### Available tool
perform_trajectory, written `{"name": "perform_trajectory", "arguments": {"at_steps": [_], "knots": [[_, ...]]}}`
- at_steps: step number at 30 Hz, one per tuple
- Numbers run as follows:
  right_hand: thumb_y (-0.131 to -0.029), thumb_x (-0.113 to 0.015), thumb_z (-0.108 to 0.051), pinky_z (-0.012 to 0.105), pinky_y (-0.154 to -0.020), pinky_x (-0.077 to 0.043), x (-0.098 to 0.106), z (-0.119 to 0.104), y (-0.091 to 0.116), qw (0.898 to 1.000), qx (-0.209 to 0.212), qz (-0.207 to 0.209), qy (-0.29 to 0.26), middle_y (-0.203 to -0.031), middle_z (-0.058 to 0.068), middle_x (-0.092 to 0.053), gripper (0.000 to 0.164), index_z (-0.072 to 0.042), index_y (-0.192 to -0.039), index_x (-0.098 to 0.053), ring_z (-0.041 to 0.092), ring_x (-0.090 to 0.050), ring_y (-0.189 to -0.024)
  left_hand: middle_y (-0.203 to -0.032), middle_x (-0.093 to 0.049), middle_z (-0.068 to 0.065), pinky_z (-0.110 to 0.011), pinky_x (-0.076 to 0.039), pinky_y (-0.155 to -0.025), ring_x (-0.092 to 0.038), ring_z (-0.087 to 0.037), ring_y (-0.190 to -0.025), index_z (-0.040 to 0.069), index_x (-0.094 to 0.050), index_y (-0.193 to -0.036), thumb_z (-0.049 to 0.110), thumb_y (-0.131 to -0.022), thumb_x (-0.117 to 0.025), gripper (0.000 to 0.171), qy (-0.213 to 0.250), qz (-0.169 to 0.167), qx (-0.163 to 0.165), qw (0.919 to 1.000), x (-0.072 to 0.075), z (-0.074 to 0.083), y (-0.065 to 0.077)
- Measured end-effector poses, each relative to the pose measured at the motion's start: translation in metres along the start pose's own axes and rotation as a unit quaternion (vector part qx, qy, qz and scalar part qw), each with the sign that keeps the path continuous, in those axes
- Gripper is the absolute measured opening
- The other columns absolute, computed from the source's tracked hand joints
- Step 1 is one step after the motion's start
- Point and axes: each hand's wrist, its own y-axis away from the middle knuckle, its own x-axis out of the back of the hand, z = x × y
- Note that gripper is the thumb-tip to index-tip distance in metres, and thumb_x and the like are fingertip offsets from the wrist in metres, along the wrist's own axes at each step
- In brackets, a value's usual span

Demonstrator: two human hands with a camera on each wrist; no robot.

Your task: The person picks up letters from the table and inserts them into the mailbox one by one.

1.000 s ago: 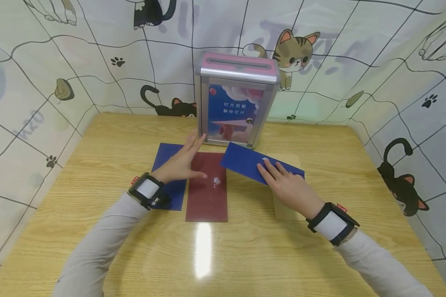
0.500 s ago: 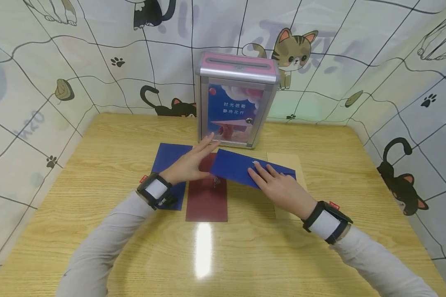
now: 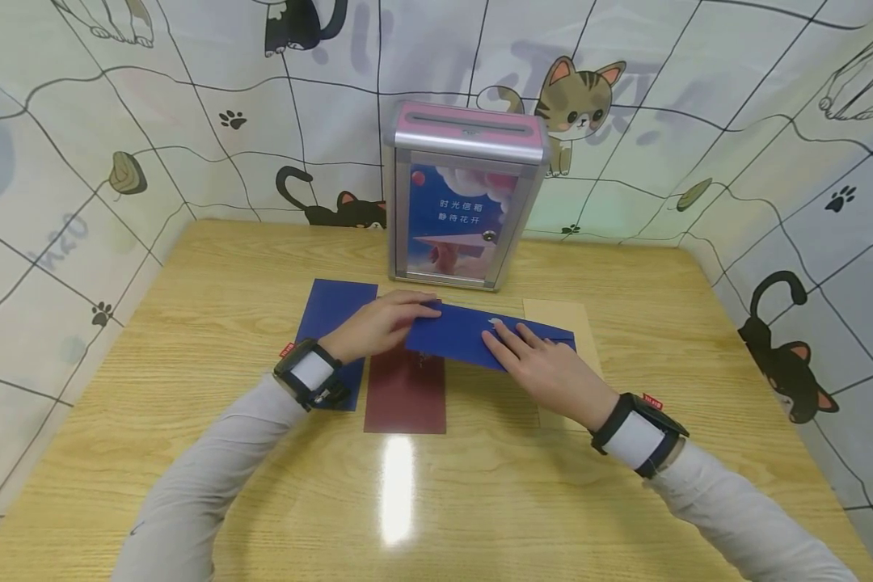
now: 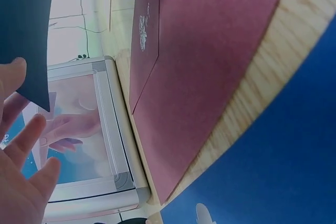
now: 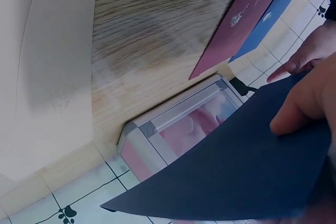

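Observation:
A dark blue envelope (image 3: 454,333) is held between both hands above the table. My left hand (image 3: 378,325) pinches its left end; in the left wrist view the thumb (image 4: 14,74) lies on the paper. With fingers on top and the thumb (image 5: 294,114) on the underside, my right hand (image 3: 556,372) grips the other part. Below the held envelope lies a dark red envelope (image 3: 405,400), partly covered by it. Another blue envelope (image 3: 342,301) lies to the left, partly behind the left hand. A cream envelope (image 3: 571,319) lies under the right hand.
A silver-framed letter box (image 3: 466,218) with a pink slotted top stands at the back of the wooden table (image 3: 320,501). Behind and at the sides hangs a cat-printed cloth (image 3: 218,48).
The held blue envelope has moved left, over the red one. My left hand has moved right and come down onto its left end, from spread fingers to a pinch.

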Motion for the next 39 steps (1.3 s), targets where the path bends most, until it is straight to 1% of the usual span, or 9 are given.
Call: {"name": "perform_trajectory", "arguments": {"at_steps": [5, 12, 16, 18, 21, 25, 31, 36, 39], "knots": [[-0.083, -0.061, 0.000, 0.043, -0.069, -0.053, 0.000, 0.001, -0.001, 1.000, 0.004, 0.001, -0.002, -0.137, 0.020, -0.040, 0.059, -0.004, -0.137, -0.037, 0.037, -0.052, -0.112, -0.136, -0.046, -0.004, -0.037, -0.036, -0.100, -0.038, -0.020, -0.127, 0.015, -0.059, -0.122, -0.002, -0.086, -0.048, 0.042, 0.001, 0.003, 0.007, 1.0000, 0.002, 0.002, 0.000], [-0.088, -0.056, -0.008, 0.040, -0.066, -0.054, 0.000, 0.009, -0.004, 0.999, 0.004, 0.033, -0.015, -0.128, 0.021, -0.050, 0.039, 0.003, -0.125, -0.047, 0.032, -0.056, -0.108, -0.131, -0.051, -0.003, -0.038, -0.037, -0.100, -0.042, -0.020, -0.124, 0.015, -0.060, -0.121, -0.003, -0.086, -0.046, 0.041, 0.010, 0.018, 0.018, 0.9996, 0.011, 0.003, -0.002], [-0.083, -0.061, -0.005, 0.038, -0.055, -0.053, 0.002, 0.017, -0.007, 0.997, 0.001, 0.070, -0.027, -0.113, 0.023, -0.058, 0.037, 0.006, -0.115, -0.048, 0.030, -0.064, -0.090, -0.124, -0.056, -0.005, -0.036, -0.039, -0.097, -0.048, -0.020, -0.118, 0.013, -0.062, -0.117, -0.002, -0.087, -0.046, 0.037, 0.021, 0.043, 0.016, 0.9987, 0.020, 0.004, -0.005], [-0.081, -0.061, -0.003, 0.034, -0.047, -0.051, 0.003, 0.022, -0.009, 0.995, -0.003, 0.089, -0.036, -0.098, 0.020, -0.063, 0.034, 0.007, -0.111, -0.048, 0.025, -0.065, -0.072, -0.120, -0.059, -0.005, -0.035, -0.040, -0.097, -0.050, -0.018, -0.115, 0.012, -0.062, -0.115, -0.001, -0.088, -0.047, 0.034, 0.030, 0.055, 0.018, 0.9979, 0.027, 0.006, -0.007], [-0.080, -0.058, 0.000, 0.027, -0.039, -0.043, 0.004, 0.029, -0.011, 0.992, -0.010, 0.111, -0.060, -0.076, 0.015, -0.063, 0.028, 0.006, -0.105, -0.047, 0.015, -0.054, -0.049, -0.114, -0.061, -0.005, -0.034, -0.041, -0.094, -0.053, -0.018, -0.109, 0.010, -0.063, -0.113, 0.002, -0.090, -0.050, 0.027, 0.037, 0.069, 0.019, 0.9968, 0.039, 0.010, -0.012], [-0.081, -0.054, 0.003, 0.023, -0.038, -0.036, 0.005, 0.035, -0.015, 0.983, -0.020, 0.135, -0.120, -0.066, 0.009, -0.059, 0.021, 0.002, -0.100, -0.047, 0.008, -0.040, -0.042, -0.102, -0.064, -0.007, -0.032, -0.045, -0.085, -0.055, -0.018, -0.097, 0.006, -0.064, -0.108, 0.007, -0.091, -0.053, 0.020, 0.028, 0.091, 0.003, 0.9954, 0.054, 0.014, -0.019], [-0.084, -0.052, 0.004, 0.021, -0.042, -0.034, 0.004, 0.041, -0.019, 0.957, -0.054, 0.143, -0.248, -0.061, 0.001, -0.049, 0.014, 0.001, -0.097, -0.048, 0.006, -0.038, -0.046, -0.082, -0.063, -0.010, -0.030, -0.042, -0.067, -0.053, -0.019, -0.074, -0.002, -0.064, -0.095, 0.005, -0.088, -0.057, 0.013, 0.003, 0.157, -0.066, 0.9855, 0.073, 0.022, -0.033], [-0.084, -0.050, 0.006, 0.020, -0.040, -0.031, -0.009, 0.042, -0.022, 0.916, -0.077, 0.178, -0.351, -0.056, 0.000, -0.042, 0.010, 0.003, -0.093, -0.047, 0.005, -0.035, -0.043, -0.076, -0.060, -0.008, -0.029, -0.039, -0.062, -0.048, -0.016, -0.066, -0.001, -0.065, -0.091, 0.006, -0.087, -0.058, 0.010, 0.002, 0.186, -0.092, 0.9781, 0.084, 0.030, -0.043], [-0.084, -0.051, 0.007, 0.027, -0.049, -0.042, -0.018, 0.041, -0.024, 0.885, -0.089, 0.206, -0.408, -0.065, 0.010, -0.054, 0.014, 0.006, -0.098, -0.050, 0.013, -0.050, -0.053, -0.076, -0.060, -0.006, -0.027, -0.038, -0.062, -0.047, -0.014, -0.065, 0.001, -0.064, -0.091, 0.009, -0.088, -0.058, 0.011, 0.008, 0.184, -0.083, 0.9793, 0.087, 0.034, -0.047]]}}
